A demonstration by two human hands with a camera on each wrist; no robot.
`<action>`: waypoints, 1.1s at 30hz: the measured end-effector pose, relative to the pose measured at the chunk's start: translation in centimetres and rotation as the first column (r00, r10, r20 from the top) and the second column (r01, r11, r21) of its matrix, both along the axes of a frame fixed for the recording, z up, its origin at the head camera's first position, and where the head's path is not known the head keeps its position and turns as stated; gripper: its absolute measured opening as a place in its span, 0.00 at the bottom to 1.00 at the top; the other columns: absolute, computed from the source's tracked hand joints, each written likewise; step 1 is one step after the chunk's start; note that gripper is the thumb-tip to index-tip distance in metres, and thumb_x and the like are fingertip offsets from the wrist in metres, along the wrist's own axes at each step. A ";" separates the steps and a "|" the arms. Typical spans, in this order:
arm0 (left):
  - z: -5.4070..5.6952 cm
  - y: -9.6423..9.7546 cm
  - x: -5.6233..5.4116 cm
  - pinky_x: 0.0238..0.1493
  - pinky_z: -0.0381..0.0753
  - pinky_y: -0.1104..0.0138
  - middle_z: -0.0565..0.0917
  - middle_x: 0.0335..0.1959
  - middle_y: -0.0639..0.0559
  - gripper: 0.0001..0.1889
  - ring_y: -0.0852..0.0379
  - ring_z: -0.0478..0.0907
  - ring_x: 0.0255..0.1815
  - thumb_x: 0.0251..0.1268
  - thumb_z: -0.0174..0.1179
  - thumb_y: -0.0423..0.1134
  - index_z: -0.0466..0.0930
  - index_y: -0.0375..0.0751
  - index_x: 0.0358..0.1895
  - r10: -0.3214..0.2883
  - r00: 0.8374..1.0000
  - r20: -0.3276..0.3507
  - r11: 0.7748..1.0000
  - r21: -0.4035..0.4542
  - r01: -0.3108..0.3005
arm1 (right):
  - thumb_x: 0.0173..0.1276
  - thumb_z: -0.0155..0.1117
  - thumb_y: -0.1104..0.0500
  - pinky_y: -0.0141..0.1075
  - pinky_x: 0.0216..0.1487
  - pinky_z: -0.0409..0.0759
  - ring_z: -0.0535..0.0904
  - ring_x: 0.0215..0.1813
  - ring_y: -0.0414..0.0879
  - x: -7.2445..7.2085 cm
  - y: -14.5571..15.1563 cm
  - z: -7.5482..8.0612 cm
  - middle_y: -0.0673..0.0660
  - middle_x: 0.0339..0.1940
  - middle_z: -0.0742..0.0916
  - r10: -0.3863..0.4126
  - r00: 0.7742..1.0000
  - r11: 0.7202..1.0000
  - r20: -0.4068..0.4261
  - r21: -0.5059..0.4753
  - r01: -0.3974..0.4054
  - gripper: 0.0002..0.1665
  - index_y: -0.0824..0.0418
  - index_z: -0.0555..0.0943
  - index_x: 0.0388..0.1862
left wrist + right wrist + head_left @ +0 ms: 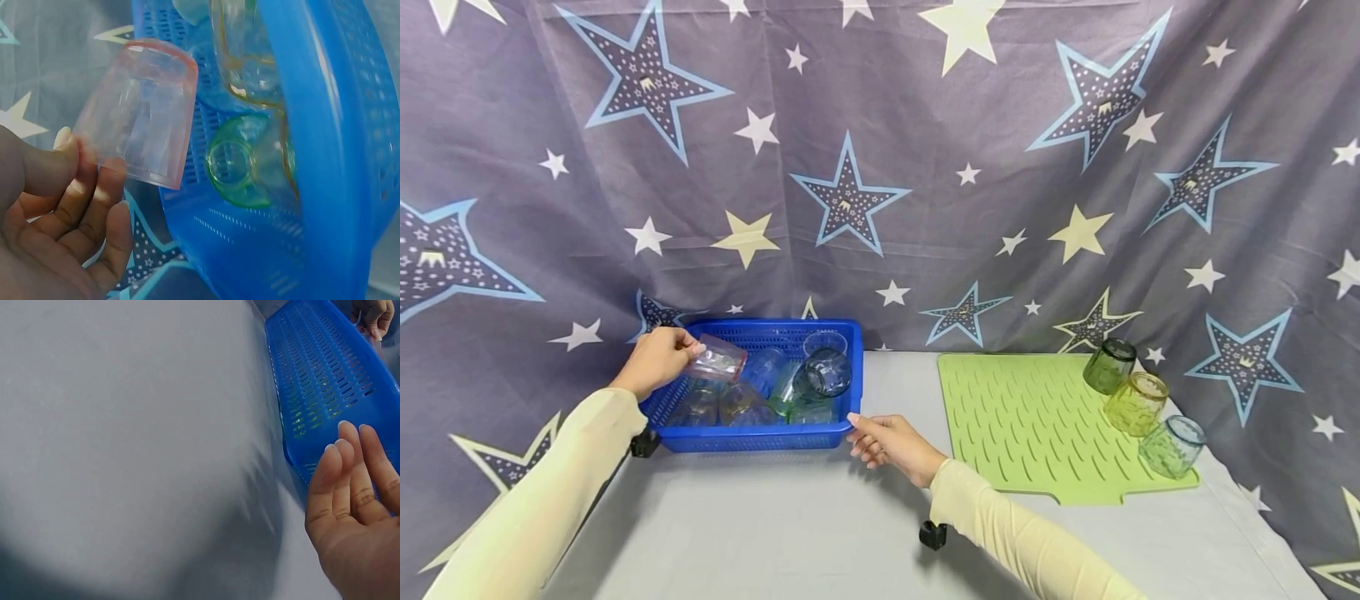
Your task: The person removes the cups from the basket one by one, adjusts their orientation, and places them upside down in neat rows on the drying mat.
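Note:
My left hand (pixel 658 360) pinches a clear, pink-tinted tumbler (pixel 720 360) by one end, over the left part of a blue plastic basket (pixel 745 438). In the left wrist view the tumbler (pixel 140 112) is tilted, held between thumb and fingers beside the basket wall. Several see-through cups lie in the basket, among them a dark grey one (pixel 829 372) at the right and a green one (pixel 240 161) below the pink tumbler. My right hand (pixel 891 446) is at the basket's front right corner, its thumb tip at the rim and its fingers loosely bent, holding nothing.
To the right lies a green ridged drying mat (pixel 1022 417). Along its right side stand a dark green glass (pixel 1108 367), a yellow glass (pixel 1137 404) and a pale green-blue glass (pixel 1172 447). A star-patterned curtain (pixel 850 275) hangs behind the white table (pixel 760 525).

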State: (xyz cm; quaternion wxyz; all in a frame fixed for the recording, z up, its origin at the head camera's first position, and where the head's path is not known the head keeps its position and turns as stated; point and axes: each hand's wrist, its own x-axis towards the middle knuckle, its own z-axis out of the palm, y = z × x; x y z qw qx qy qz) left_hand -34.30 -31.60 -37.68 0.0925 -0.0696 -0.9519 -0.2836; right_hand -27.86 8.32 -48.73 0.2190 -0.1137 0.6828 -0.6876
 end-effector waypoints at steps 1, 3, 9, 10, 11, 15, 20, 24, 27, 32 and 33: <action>0.1 0.2 0.1 0.33 0.76 0.61 0.85 0.32 0.42 0.15 0.49 0.78 0.32 0.79 0.58 0.40 0.84 0.28 0.41 0.004 1.000 0.012 1.000 0.018 -0.004 | 0.73 0.64 0.36 0.34 0.36 0.81 0.80 0.33 0.44 0.0 0.0 0.0 0.59 0.35 0.88 0.001 1.000 1.000 0.000 0.001 -0.001 0.40 0.76 0.82 0.52; 0.2 0.6 0.3 0.35 0.77 0.61 0.85 0.34 0.41 0.16 0.48 0.79 0.33 0.80 0.57 0.41 0.83 0.27 0.44 0.008 0.999 0.047 0.998 0.065 -0.011 | 0.73 0.64 0.36 0.34 0.36 0.82 0.80 0.33 0.44 0.0 0.0 0.0 0.58 0.35 0.88 0.002 1.000 1.000 0.000 0.003 -0.002 0.41 0.76 0.82 0.52; 0.2 1.9 0.9 0.46 0.80 0.53 0.85 0.42 0.39 0.18 0.43 0.82 0.44 0.83 0.52 0.43 0.80 0.27 0.52 -0.023 0.988 0.150 0.980 0.200 -0.008 | 0.73 0.64 0.36 0.33 0.35 0.81 0.80 0.33 0.44 0.1 0.0 -0.2 0.58 0.35 0.88 0.003 1.000 1.000 0.000 0.005 -0.003 0.40 0.76 0.82 0.51; 0.2 2.1 1.0 0.47 0.80 0.53 0.85 0.42 0.39 0.18 0.42 0.81 0.45 0.83 0.52 0.43 0.80 0.27 0.52 -0.034 0.987 0.157 0.976 0.218 -0.001 | 0.73 0.64 0.36 0.33 0.35 0.81 0.79 0.33 0.44 0.1 0.0 -0.2 0.58 0.35 0.88 0.002 1.000 1.000 0.001 0.006 -0.002 0.40 0.75 0.82 0.51; 0.2 2.4 1.2 0.48 0.80 0.53 0.85 0.42 0.39 0.18 0.41 0.81 0.46 0.83 0.52 0.43 0.79 0.27 0.53 -0.045 0.986 0.163 0.972 0.236 0.006 | 0.73 0.64 0.36 0.33 0.35 0.81 0.79 0.33 0.44 0.1 0.0 -0.3 0.58 0.34 0.87 0.001 1.000 1.000 0.001 0.007 -0.001 0.40 0.75 0.82 0.51; 0.3 3.5 1.7 0.47 0.80 0.57 0.84 0.43 0.39 0.18 0.42 0.81 0.47 0.83 0.52 0.44 0.80 0.29 0.53 -0.071 0.982 0.177 0.956 0.292 0.017 | 0.73 0.64 0.36 0.33 0.34 0.81 0.79 0.33 0.44 0.1 0.0 -0.4 0.58 0.34 0.87 -0.003 1.000 1.000 0.001 0.007 0.003 0.39 0.75 0.82 0.51; 0.4 4.3 2.0 0.44 0.79 0.60 0.84 0.44 0.39 0.19 0.40 0.81 0.48 0.83 0.52 0.47 0.80 0.31 0.52 -0.096 0.978 0.184 0.943 0.331 0.030 | 0.73 0.64 0.36 0.33 0.34 0.81 0.79 0.33 0.44 0.1 0.0 -0.4 0.58 0.35 0.87 -0.004 1.000 1.000 -0.005 0.009 0.004 0.39 0.75 0.82 0.51; 0.2 4.8 2.1 0.42 0.79 0.62 0.85 0.44 0.40 0.19 0.38 0.82 0.50 0.82 0.53 0.48 0.81 0.31 0.52 -0.122 0.976 0.179 0.925 0.378 0.046 | 0.73 0.64 0.37 0.33 0.34 0.81 0.79 0.32 0.44 0.1 0.0 -0.2 0.58 0.35 0.88 0.000 1.000 1.000 -0.003 0.010 0.000 0.37 0.73 0.83 0.50; 0.2 5.2 2.4 0.43 0.78 0.61 0.84 0.45 0.40 0.20 0.42 0.82 0.48 0.82 0.54 0.49 0.81 0.33 0.52 -0.130 0.975 0.180 0.916 0.397 0.049 | 0.73 0.64 0.36 0.34 0.35 0.81 0.79 0.33 0.45 0.1 0.0 -0.2 0.60 0.36 0.88 -0.007 1.000 1.000 -0.010 0.024 0.007 0.35 0.70 0.84 0.48; 0.3 5.9 3.0 0.47 0.78 0.59 0.83 0.47 0.39 0.20 0.48 0.79 0.46 0.81 0.54 0.50 0.82 0.34 0.52 -0.137 0.978 0.158 0.912 0.405 0.062 | 0.73 0.63 0.35 0.36 0.35 0.81 0.79 0.35 0.47 0.2 -0.1 0.0 0.60 0.37 0.89 -0.028 0.999 0.998 -0.037 0.062 0.030 0.38 0.72 0.84 0.50; 0.2 6.1 3.0 0.47 0.77 0.60 0.83 0.47 0.39 0.20 0.48 0.79 0.46 0.81 0.54 0.50 0.82 0.34 0.51 -0.136 0.979 0.152 0.912 0.406 0.064 | 0.73 0.63 0.35 0.37 0.35 0.81 0.79 0.35 0.47 0.2 -0.1 0.0 0.60 0.37 0.89 -0.030 0.999 0.997 -0.040 0.066 0.033 0.38 0.72 0.84 0.50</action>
